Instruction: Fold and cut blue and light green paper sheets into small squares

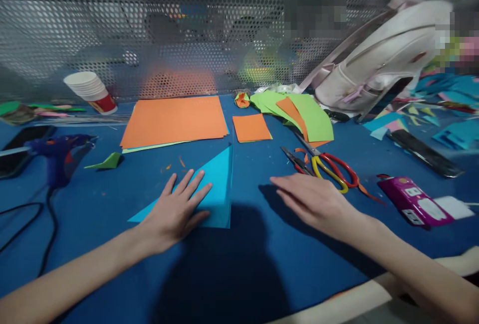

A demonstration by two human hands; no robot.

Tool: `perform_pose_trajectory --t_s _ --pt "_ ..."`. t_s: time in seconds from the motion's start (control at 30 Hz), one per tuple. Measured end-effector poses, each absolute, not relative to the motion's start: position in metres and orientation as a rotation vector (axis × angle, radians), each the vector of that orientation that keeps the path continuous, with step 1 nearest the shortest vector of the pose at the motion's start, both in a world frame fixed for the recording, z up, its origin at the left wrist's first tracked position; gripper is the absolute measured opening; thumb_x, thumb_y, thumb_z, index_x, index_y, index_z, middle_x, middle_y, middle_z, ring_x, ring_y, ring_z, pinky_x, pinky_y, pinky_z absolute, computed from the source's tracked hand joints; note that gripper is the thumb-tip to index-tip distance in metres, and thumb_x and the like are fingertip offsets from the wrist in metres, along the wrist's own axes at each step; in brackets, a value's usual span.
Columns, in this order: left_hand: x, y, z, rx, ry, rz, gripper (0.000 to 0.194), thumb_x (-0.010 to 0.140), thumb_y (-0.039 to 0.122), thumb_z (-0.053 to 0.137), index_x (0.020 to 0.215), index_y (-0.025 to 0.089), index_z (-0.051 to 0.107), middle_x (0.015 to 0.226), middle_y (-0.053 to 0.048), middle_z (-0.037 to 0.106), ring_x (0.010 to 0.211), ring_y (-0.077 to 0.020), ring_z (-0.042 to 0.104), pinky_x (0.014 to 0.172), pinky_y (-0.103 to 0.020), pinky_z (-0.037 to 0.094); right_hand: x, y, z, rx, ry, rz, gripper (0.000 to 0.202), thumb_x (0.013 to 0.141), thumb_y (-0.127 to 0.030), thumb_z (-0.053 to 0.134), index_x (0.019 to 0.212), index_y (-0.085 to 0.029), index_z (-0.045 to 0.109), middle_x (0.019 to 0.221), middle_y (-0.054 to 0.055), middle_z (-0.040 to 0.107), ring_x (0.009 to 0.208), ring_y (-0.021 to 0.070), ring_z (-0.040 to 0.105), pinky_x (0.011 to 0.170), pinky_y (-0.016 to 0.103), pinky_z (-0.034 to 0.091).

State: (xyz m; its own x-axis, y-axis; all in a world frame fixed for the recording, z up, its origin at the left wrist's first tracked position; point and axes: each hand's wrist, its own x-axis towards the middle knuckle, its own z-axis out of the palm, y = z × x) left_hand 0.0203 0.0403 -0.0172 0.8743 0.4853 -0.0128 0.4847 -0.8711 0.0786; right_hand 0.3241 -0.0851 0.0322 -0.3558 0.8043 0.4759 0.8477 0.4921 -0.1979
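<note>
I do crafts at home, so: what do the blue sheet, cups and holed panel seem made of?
Blue sheet: matte paper or thin card, by its flat colour and crisp edges. Cups: probably smooth paper, thin-rimmed and closely nested; plastic possible. Holed panel: likely metal, grey with a slight sheen.

A head-worn camera looks forward and down, close above the blue table point(250, 164).

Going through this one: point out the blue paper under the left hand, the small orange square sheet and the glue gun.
Blue paper point(221, 192): head view, uncovered area near its right edge.
Orange square sheet point(252, 128): head view, middle of its top face.
Glue gun point(57, 165): head view, on the handle.
</note>
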Motion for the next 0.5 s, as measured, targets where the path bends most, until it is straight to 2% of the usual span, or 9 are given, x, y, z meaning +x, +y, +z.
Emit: perform_pose_trajectory --t_s 0.13,0.2,0.27,0.37,0.43,0.5 --pt "0.011 0.072 -0.007 2.911 0.320 -0.119 0.054 0.095 0.044 0.052 0.146 0.029 0.043 0.157 -0.008 0.036 0.148 -0.0290 0.025 0.119 -0.058 0.018 0.346 -0.079 0.017 -1.436 -2.176 -0.042 0.024 0.096 -0.017 0.048 0.113 -0.016 0.065 0.100 0.010 0.076 0.090 0.0195 0.072 0.084 0.036 0.060" --pt "0.009 0.087 0.001 2.853 0.192 -0.092 0.046 0.096 0.038 0.052 0.140 0.028 0.051 0.152 -0.007 0.044 0.146 -0.0252 0.032 0.121 -0.055 0.016 0.346 -0.068 0.012 -1.469 -2.153 0.007 0.027 0.096 -0.018 0.047 0.118 -0.014 0.063 0.111 0.012 0.073 0.103 0.0213 0.070 0.093 0.038 0.057" --pt "0.009 0.093 0.010 2.809 0.198 0.021 0.039 0.097 0.037 0.051 0.133 0.025 0.058 0.148 -0.007 0.050 0.144 -0.0234 0.036 0.121 -0.052 0.020 0.342 -0.046 0.010 -1.512 -2.127 0.106 0.035 0.095 -0.017 0.045 0.127 -0.011 0.057 0.125 0.016 0.067 0.115 0.0240 0.064 0.099 0.041 0.053" --pt "0.010 0.085 0.024 2.773 0.303 0.164 0.035 0.098 0.037 0.048 0.128 0.024 0.062 0.145 -0.007 0.054 0.142 -0.0227 0.039 0.120 -0.048 0.027 0.330 0.005 0.015 -1.577 -2.032 0.347 0.051 0.086 -0.007 0.044 0.136 -0.013 0.050 0.133 0.017 0.061 0.100 0.0230 0.069 0.092 0.044 0.054" --pt "0.008 0.072 0.030 2.766 0.391 0.220 0.034 0.099 0.037 0.046 0.126 0.024 0.063 0.144 -0.006 0.055 0.140 -0.0214 0.043 0.118 -0.044 0.032 0.323 0.042 0.024 -1.566 -2.000 0.606 0.058 0.079 0.000 0.044 0.135 -0.017 0.052 0.131 0.014 0.063 0.090 0.0189 0.069 0.087 0.039 0.055" --pt "0.001 0.057 0.034 2.761 0.474 0.288 0.033 0.100 0.036 0.044 0.124 0.025 0.064 0.142 -0.004 0.057 0.136 -0.0195 0.047 0.116 -0.039 0.036 0.320 0.072 0.034 -1.509 -1.998 0.898 0.059 0.075 0.001 0.047 0.131 -0.017 0.055 0.124 0.011 0.067 0.079 0.0158 0.068 0.078 0.033 0.055"
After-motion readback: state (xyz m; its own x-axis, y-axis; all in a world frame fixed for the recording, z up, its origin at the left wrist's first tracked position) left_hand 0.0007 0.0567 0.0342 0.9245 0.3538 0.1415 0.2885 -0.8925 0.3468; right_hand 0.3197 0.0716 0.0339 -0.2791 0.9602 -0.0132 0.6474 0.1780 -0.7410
